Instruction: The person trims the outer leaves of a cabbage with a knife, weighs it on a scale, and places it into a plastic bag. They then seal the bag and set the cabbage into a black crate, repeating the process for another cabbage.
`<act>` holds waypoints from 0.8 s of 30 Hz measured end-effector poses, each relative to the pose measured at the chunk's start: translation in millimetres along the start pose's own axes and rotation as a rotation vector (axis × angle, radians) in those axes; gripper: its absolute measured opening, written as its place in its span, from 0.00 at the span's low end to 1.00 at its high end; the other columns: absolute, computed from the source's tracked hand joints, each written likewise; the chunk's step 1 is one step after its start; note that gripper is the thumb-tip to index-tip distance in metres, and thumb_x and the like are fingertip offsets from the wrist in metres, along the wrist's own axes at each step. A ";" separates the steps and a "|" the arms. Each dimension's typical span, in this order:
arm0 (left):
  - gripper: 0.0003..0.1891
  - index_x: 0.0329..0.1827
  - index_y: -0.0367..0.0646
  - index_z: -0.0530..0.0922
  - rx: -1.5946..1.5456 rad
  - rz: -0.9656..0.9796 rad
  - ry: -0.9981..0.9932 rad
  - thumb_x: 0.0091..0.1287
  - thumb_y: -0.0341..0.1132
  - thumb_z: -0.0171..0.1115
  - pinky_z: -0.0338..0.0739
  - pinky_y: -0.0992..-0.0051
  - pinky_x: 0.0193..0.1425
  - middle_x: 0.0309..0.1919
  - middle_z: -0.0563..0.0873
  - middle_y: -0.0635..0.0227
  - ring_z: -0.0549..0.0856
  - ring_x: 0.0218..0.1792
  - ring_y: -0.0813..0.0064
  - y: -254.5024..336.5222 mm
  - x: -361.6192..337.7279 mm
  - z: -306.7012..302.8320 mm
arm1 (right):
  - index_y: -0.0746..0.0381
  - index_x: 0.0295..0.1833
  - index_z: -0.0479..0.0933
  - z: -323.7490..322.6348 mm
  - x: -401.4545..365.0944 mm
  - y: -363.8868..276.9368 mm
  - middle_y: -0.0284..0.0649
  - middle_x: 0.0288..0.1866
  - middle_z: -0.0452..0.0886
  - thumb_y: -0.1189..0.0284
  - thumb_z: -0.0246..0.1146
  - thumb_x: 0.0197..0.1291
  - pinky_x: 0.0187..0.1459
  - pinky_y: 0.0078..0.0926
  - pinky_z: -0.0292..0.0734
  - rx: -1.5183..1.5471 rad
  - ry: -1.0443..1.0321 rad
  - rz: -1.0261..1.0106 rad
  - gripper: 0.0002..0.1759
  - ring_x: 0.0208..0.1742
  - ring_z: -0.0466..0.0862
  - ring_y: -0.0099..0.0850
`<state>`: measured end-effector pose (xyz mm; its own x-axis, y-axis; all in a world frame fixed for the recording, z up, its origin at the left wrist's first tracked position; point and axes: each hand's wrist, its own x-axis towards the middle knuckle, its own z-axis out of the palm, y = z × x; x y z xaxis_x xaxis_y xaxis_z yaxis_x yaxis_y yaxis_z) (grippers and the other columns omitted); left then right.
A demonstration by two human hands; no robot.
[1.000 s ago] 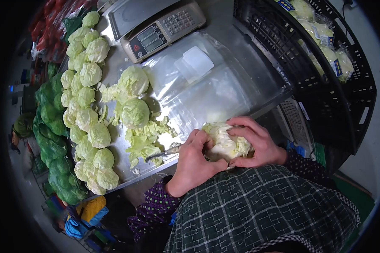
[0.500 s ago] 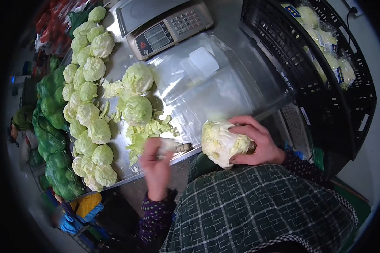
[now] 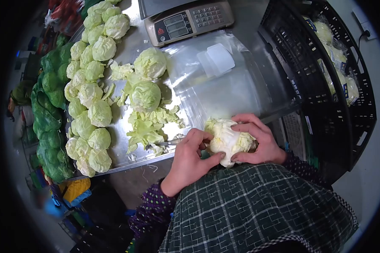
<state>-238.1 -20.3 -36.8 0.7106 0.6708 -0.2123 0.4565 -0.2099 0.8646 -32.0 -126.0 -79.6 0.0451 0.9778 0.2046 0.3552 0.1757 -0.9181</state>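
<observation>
A pale, partly peeled cabbage [image 3: 228, 139] is between my two hands, just in front of the table's edge. My right hand [image 3: 261, 143] grips it from the right, fingers over the top and thumb below. My left hand [image 3: 191, 158] has thumb and bent fingers pressed on its left side. A thin knife blade [image 3: 169, 143] shows left of my left hand at the table's edge; its handle is hidden. Two trimmed cabbages [image 3: 145, 96] stand on the metal table [image 3: 122, 162] beside loose leaves [image 3: 150, 126].
Clear plastic bags [image 3: 228, 95] lie behind the cabbage, below a scale [image 3: 185, 23]. Rows of cabbages [image 3: 90, 95] line the table's left side, with green net sacks [image 3: 50, 122] beyond. A black crate [image 3: 321, 84] stands at right with bagged cabbages [image 3: 335, 55].
My left hand has moved right, from beside the knife onto the cabbage. My right hand keeps its grip. The view has shifted slightly, so the table's contents appear displaced.
</observation>
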 end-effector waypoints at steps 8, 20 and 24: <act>0.20 0.38 0.41 0.74 -0.328 -0.272 -0.188 0.49 0.28 0.80 0.66 0.88 0.30 0.31 0.75 0.79 0.70 0.27 0.92 -11.9 11.6 -4.2 | 0.68 0.53 0.77 -0.9 3.5 -2.2 0.49 0.58 0.73 0.63 0.81 0.36 0.55 0.35 0.76 -0.003 -0.012 -0.006 0.36 0.57 0.79 0.41; 0.16 0.28 0.42 0.69 -0.200 0.059 -0.104 0.54 0.22 0.73 0.71 0.78 0.43 0.38 0.75 0.69 0.74 0.42 0.76 -12.3 3.3 4.1 | 0.67 0.53 0.76 -1.2 1.4 0.6 0.49 0.59 0.73 0.65 0.81 0.37 0.56 0.35 0.75 -0.002 0.017 0.039 0.36 0.58 0.78 0.42; 0.16 0.27 0.42 0.69 -0.690 -0.203 -0.017 0.52 0.21 0.73 0.72 0.78 0.43 0.34 0.76 0.72 0.76 0.36 0.78 -28.4 -9.5 -9.4 | 0.67 0.52 0.76 -3.6 0.3 1.6 0.48 0.58 0.74 0.68 0.79 0.41 0.59 0.34 0.73 0.050 0.024 0.124 0.32 0.59 0.77 0.41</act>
<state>-262.8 -14.0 -55.0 0.6583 0.6368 -0.4013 0.1415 0.4189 0.8969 -28.0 -125.9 -79.8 0.1086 0.9895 0.0958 0.2986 0.0595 -0.9525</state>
